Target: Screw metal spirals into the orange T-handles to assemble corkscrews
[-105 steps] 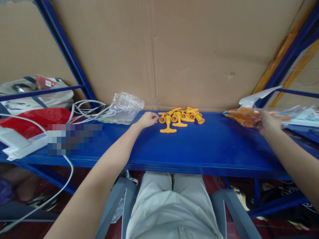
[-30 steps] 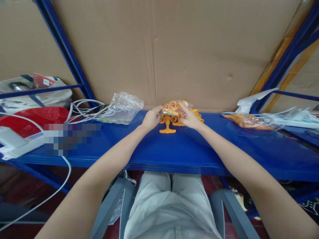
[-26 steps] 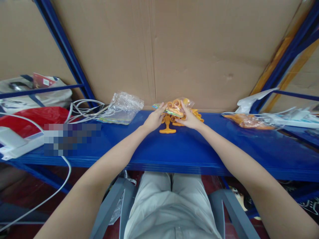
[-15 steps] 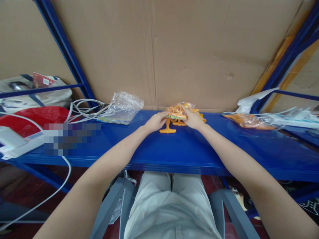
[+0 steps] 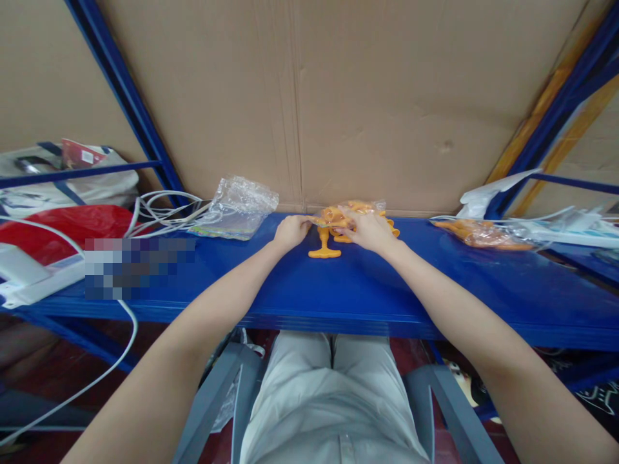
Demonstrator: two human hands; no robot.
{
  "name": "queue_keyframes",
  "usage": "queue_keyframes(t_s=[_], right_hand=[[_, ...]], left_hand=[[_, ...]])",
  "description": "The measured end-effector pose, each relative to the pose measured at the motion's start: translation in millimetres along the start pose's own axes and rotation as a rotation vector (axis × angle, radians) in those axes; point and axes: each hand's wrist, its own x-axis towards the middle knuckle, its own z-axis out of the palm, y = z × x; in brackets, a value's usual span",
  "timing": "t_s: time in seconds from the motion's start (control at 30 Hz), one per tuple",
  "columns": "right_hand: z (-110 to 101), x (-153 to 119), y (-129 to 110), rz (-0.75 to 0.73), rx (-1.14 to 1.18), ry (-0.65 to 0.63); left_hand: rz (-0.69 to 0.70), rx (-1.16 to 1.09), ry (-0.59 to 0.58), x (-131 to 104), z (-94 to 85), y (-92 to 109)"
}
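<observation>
A clear plastic bag (image 5: 331,215) of orange plastic parts is held between both hands above the blue shelf. My left hand (image 5: 292,232) pinches the bag's left edge with closed fingers. My right hand (image 5: 371,231) grips it from the right, its fingers over the front and top. Below the bag an orange T-shaped handle piece (image 5: 324,248) lies on the shelf, its crossbar toward me. More orange pieces (image 5: 393,227) lie behind and beside my right hand, partly hidden by it.
On the left are an empty clear bag (image 5: 242,206), white cables (image 5: 167,212), a red bag (image 5: 91,225) and a white power strip (image 5: 43,277). Another bag of orange parts (image 5: 483,235) lies at the right. Cardboard (image 5: 367,103) stands behind the blue shelf (image 5: 348,290).
The bag has tipped flatter and its printed strip no longer faces me. My left hand has shifted slightly left to the bag's edge; my right fingers have moved left across it.
</observation>
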Motion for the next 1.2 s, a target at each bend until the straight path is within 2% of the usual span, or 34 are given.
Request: queue_keyframes(t_s=[0.1, 0.2, 0.33, 0.43, 0.53, 0.67, 0.73, 0.87, 0.93, 1.03, 1.2], right_hand=[[-1.7, -0.4, 0.2, -0.032, 0.041, 0.023], [-3.3, -0.3, 4.5, -0.028, 0.072, 0.071], [-6.0, -0.4, 8.7, -0.009, 0.137, 0.165], [-7.2, 0.4, 9.9, 0.028, 0.206, 0.223], [-7.3, 2.0, 12.0, 0.045, 0.260, 0.258], [-6.9, 4.2, 16.2, 0.030, 0.258, 0.241], [-7.3, 5.1, 17.7, 0.021, 0.260, 0.235], [-9.6, 7.5, 21.1, 0.053, 0.204, 0.224], [-11.5, 9.2, 24.6, 0.109, 0.134, 0.235], [-14.9, 12.4, 31.7, 0.189, 0.045, 0.266], [-21.0, 18.9, 42.3, 0.228, 0.063, 0.303]], left_hand=[[-0.004, -0.014, 0.031, 0.7, -1.0, 2.1], [0.028, -0.101, 0.117, 2.1, -0.6, 4.1], [0.144, -0.236, 0.234, 4.9, -0.2, 3.8], [0.248, -0.276, 0.255, 6.7, 0.5, 2.8], [0.263, -0.298, 0.230, 8.5, 4.7, 0.0], [0.169, -0.322, 0.181, 10.4, 12.6, -7.0], [0.137, -0.293, 0.098, 9.8, 12.9, -8.9], [0.042, -0.214, -0.141, 4.5, 3.7, -3.0], [0.006, -0.211, -0.147, 1.1, -1.4, 4.1], [0.020, -0.229, -0.095, -2.8, -4.8, 16.2], [0.044, -0.135, -0.125, 2.1, -5.4, 33.3]])
